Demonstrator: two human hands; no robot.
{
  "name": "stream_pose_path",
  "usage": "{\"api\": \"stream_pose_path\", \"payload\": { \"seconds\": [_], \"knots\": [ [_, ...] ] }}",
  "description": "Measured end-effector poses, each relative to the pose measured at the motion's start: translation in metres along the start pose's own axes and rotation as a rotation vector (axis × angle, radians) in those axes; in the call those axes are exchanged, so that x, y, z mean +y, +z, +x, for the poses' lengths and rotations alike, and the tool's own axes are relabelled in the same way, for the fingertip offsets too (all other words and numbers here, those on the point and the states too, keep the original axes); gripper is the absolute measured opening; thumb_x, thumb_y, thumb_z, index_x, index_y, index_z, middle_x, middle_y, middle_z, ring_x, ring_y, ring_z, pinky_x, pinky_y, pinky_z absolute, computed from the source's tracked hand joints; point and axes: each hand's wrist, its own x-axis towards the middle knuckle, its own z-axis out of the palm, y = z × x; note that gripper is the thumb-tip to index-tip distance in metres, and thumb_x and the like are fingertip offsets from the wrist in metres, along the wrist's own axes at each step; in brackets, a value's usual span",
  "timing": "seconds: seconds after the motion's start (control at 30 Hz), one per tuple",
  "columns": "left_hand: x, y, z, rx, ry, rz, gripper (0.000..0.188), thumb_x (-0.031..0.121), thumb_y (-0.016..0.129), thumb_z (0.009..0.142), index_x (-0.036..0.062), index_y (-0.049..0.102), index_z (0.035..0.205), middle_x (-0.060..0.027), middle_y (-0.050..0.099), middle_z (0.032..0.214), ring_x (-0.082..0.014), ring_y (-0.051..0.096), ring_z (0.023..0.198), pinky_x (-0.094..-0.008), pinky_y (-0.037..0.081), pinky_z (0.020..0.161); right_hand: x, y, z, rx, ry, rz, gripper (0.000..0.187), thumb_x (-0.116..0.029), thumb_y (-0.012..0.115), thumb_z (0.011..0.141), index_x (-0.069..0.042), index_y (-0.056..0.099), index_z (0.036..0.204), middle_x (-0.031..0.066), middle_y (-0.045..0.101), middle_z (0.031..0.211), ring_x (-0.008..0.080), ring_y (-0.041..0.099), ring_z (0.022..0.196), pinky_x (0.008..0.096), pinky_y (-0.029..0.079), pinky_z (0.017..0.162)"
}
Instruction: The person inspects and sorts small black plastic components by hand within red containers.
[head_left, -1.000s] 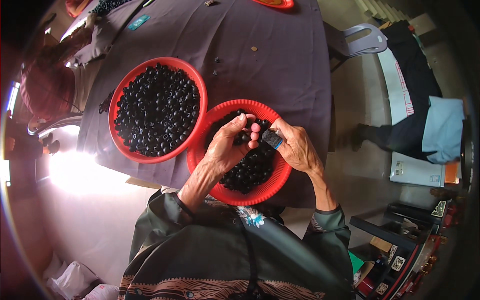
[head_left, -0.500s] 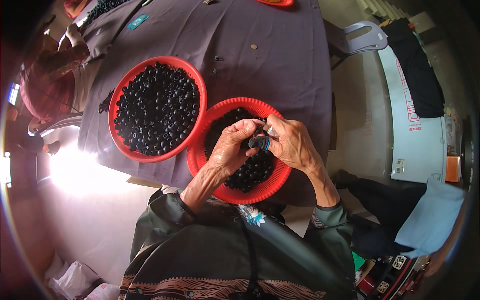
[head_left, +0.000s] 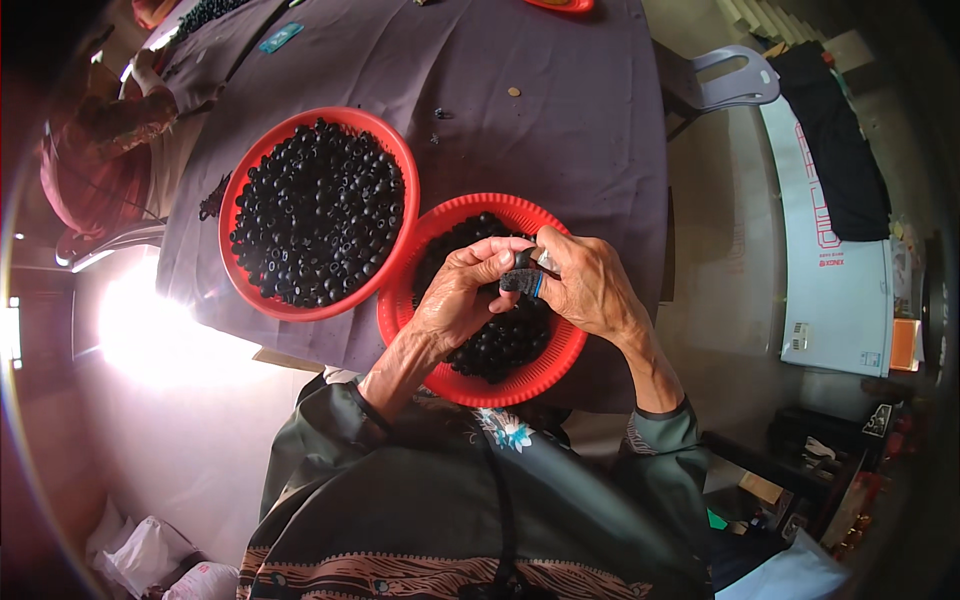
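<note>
Above the nearer red basket [head_left: 535, 375], my left hand [head_left: 455, 300] and my right hand [head_left: 590, 285] meet at the fingertips. Between its thumb and forefinger, my left hand pinches a small black piece [head_left: 521, 258]. A small pale, silvery item [head_left: 545, 259] shows in my right hand's grip, mostly covered by the fingers; its kind I cannot make out. One right-hand finger wears a black cover with a blue edge [head_left: 520, 281]. Beneath my hands lie many small, round black pieces [head_left: 503, 345] in the basket.
A second red basket [head_left: 232, 270], full of round black pieces, some hollow, touches the first at its left. Both rest on a dark-clothed table [head_left: 570, 130]. Another person [head_left: 105, 170] sits at far left. A grey chair [head_left: 735, 80] and a white box [head_left: 840, 310] stand right.
My hands stay together, with small shifts of the fingers around the black piece. At the lower right, a dark-clothed shape and pale blue cloth have moved down, uncovering shelf items.
</note>
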Motion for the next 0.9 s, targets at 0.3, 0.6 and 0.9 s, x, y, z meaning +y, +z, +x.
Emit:
{"api": "stream_pose_path", "payload": {
  "seconds": [0.3,0.6,0.9],
  "knots": [
    [0.0067,0.0032,-0.0029,0.07,-0.01,0.091,0.022,0.017,0.055,0.089,0.0023,0.059,0.105,-0.0023,0.058,0.082,-0.0074,0.045,0.057,-0.0195,0.034,0.048,-0.0044,-0.0003,0.0014,0.004,0.005,-0.017,0.031,-0.019,0.066,0.077,-0.002,0.04,0.075,0.0163,0.052,0.061,0.0362,0.055,0.058,0.0396,0.041,0.05],
    [0.0065,-0.001,-0.0018,0.028,-0.004,0.067,0.021,0.016,0.056,0.088,0.0013,0.059,0.103,-0.001,0.058,0.085,-0.0052,0.045,0.063,-0.0183,0.039,0.057,-0.0023,0.0019,0.0028,0.001,-0.009,0.002,0.03,-0.019,0.066,0.077,-0.002,0.041,0.075,0.0156,0.051,0.06,0.0356,0.055,0.058,0.0394,0.041,0.05],
    [0.0068,0.0009,-0.0013,0.041,0.009,0.075,0.02,0.016,0.058,0.087,0.0017,0.06,0.1,0.0,0.056,0.081,-0.0053,0.043,0.061,-0.0192,0.038,0.057,-0.0041,0.0044,0.0034,0.005,-0.001,0.004,0.03,-0.021,0.065,0.078,-0.002,0.042,0.075,0.0157,0.051,0.06,0.0353,0.055,0.058,0.0394,0.042,0.05]
  ]
}}
